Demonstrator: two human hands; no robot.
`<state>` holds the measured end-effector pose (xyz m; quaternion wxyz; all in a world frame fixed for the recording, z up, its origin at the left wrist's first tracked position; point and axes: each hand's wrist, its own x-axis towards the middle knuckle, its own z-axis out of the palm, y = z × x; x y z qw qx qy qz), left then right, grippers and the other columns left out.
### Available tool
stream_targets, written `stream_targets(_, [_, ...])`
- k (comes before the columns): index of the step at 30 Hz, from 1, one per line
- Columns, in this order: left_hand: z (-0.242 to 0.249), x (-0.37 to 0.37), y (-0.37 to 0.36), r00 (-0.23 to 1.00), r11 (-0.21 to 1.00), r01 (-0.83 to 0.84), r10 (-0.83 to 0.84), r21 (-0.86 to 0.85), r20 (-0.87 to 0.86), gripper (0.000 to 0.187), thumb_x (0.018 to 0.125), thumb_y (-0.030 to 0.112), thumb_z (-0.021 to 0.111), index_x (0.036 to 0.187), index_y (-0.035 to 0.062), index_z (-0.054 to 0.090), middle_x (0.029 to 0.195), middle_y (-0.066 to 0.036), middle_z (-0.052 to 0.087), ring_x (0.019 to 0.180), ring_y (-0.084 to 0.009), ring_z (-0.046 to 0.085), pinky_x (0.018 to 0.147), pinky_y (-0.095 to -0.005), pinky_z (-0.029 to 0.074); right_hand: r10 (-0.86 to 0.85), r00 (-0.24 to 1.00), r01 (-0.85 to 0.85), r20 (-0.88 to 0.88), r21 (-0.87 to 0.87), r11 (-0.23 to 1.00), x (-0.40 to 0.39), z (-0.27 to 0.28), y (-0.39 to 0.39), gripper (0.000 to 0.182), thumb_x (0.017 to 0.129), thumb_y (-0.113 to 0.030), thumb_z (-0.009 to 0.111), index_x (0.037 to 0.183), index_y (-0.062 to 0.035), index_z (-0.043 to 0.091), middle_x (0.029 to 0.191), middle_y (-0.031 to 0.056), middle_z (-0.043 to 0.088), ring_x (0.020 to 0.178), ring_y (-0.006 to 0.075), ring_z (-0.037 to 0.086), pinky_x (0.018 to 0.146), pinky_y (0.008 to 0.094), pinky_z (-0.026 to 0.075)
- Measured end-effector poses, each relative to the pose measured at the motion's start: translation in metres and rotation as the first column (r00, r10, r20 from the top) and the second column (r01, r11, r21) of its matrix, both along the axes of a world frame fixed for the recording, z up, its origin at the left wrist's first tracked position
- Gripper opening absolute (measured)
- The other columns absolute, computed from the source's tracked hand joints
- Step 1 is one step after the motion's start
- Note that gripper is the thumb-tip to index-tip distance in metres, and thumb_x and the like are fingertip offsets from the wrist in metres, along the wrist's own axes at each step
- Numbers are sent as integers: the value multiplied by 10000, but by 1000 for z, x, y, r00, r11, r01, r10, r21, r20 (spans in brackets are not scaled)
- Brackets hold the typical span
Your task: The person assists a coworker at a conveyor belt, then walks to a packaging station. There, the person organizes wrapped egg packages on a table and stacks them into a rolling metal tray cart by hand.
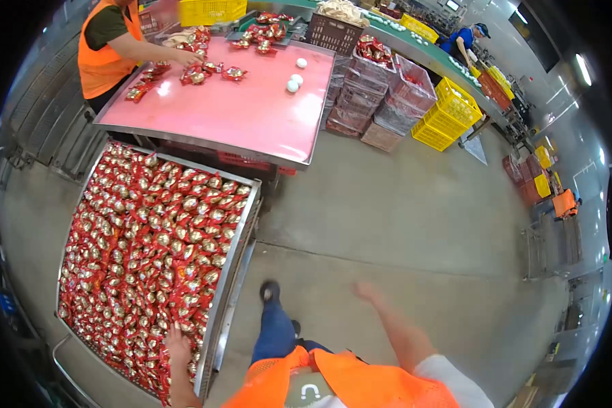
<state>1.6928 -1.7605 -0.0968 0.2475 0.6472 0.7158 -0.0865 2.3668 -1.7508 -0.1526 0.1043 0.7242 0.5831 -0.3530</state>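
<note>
Many red and gold wrapped packets (149,238) fill a large metal-edged tray cart (232,251) at the left. My left hand (177,345) reaches over the packets near the tray's lower right part, touching or just above them; whether its fingers grip a packet is unclear. Over the grey floor, my right hand (366,291) hangs away from the cart at the end of an outstretched arm. It is blurred and its fingers cannot be made out. No object shows beside it.
A pink-topped table (251,115) with wrapped packets and white eggs (292,86) stands beyond the cart. A person (109,54) in an orange vest works at its left. Stacked crates (367,92) and yellow crates (445,115) stand behind. Another person (464,42) is farther back.
</note>
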Motion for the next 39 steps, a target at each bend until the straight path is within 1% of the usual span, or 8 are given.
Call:
stream_targets(5, [-46, -36, 19, 831, 579, -519, 515, 629, 211, 480, 1031, 254, 363, 1381, -66, 441, 1414, -276, 447, 1308, -422, 414, 1128, -468, 283, 233, 947, -53, -223, 605, 794, -29, 92, 276, 328, 941, -339, 512, 1016, -37, 616, 938, 228, 652, 914, 420, 613, 786, 476, 500])
stream_targets(11, [17, 129, 260, 697, 175, -653, 519, 737, 494, 447, 882, -77, 494, 1328, -36, 494, 1353, -193, 510, 1262, -335, 464, 1101, -414, 332, 371, 908, -281, -195, 374, 884, -39, 164, 412, 326, 930, -345, 543, 825, -47, 624, 786, 154, 670, 758, 395, 635, 687, 452, 522])
stream_targets(13, [76, 213, 369, 660, 292, -748, 237, 595, 713, 459, 816, -65, 541, 1271, -9, 521, 1367, -186, 487, 1265, -344, 453, 1091, -432, 328, 525, 848, -476, -79, 323, 818, -35, 193, 425, 373, 931, -353, 548, 743, -35, 598, 718, 151, 651, 644, 382, 624, 631, 437, 518])
stream_targets(16, [146, 265, 503, 981, 504, -61, -129, 862, 145, 426, 829, 93, 605, 1242, 12, 540, 1403, -208, 449, 1304, -403, 408, 1084, -498, 318, 325, 799, -415, -505, -75, 907, -24, 247, 477, 388, 937, -372, 531, 788, -19, 596, 740, 184, 641, 596, 359, 619, 620, 424, 509])
stream_targets(18, [165, 280, 581, 949, 581, -5, -254, 814, 187, 404, 851, 123, 598, 1237, 13, 556, 1354, -216, 490, 1254, -413, 452, 1053, -498, 362, 451, 757, -436, -472, 149, 888, -16, 271, 538, 401, 940, -404, 533, 851, -20, 606, 736, 164, 648, 605, 324, 625, 626, 424, 509])
stream_targets(25, [120, 363, 793, 933, 849, -120, -81, 515, 351, 573, 833, 225, 669, 1325, 6, 473, 1335, -230, 494, 1195, -414, 491, 1012, -482, 415, 796, 591, -622, 128, 701, 349, 38, 238, 875, 345, 809, -326, 694, 1071, -108, 644, 1217, 150, 586, 1145, 359, 527, 958, 455, 448])
stream_targets(29, [88, 416, 868, 977, 683, -187, 53, 706, 207, 724, 813, 264, 698, 1420, 43, 371, 1426, -251, 388, 1274, -427, 420, 1021, -550, 385, 449, 609, -762, 654, 639, 102, 35, 241, 1081, 472, 850, -483, 634, 1179, -145, 629, 1353, 189, 491, 1314, 414, 374, 979, 626, 370])
stream_targets(39, [80, 475, 998, 957, 858, -150, 250, 492, -145, 643, 821, 283, 689, 1394, 98, 464, 1341, -125, 530, 1251, -354, 469, 1044, -555, 343, 553, 781, -578, 292, 673, 462, -17, 165, 1190, 668, 863, -619, 531, 1320, -132, 558, 1448, 299, 346, 1192, 423, 473, 875, 511, 496])
